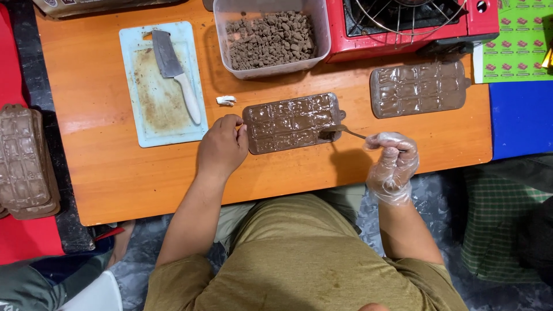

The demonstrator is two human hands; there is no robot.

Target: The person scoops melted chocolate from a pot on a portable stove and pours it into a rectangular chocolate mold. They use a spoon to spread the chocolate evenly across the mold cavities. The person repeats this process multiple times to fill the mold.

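Observation:
A brown chocolate mould (291, 122) filled with chocolate lies on the low orange table (115, 173) in front of me. My bare left hand (222, 145) grips the mould's left end. My right hand (393, 161), in a clear plastic glove, holds a thin spoon (344, 131) whose tip rests at the mould's right end. A second filled mould (419, 87) lies further right on the table.
A pale blue cutting board (151, 109) with a cleaver (175, 72) lies at the left. A clear tub of brown chunks (269, 39) and a red portable gas stove (412, 23) stand at the back. Stacked moulds (24, 164) sit far left. A crumpled white scrap (226, 101) lies near the board.

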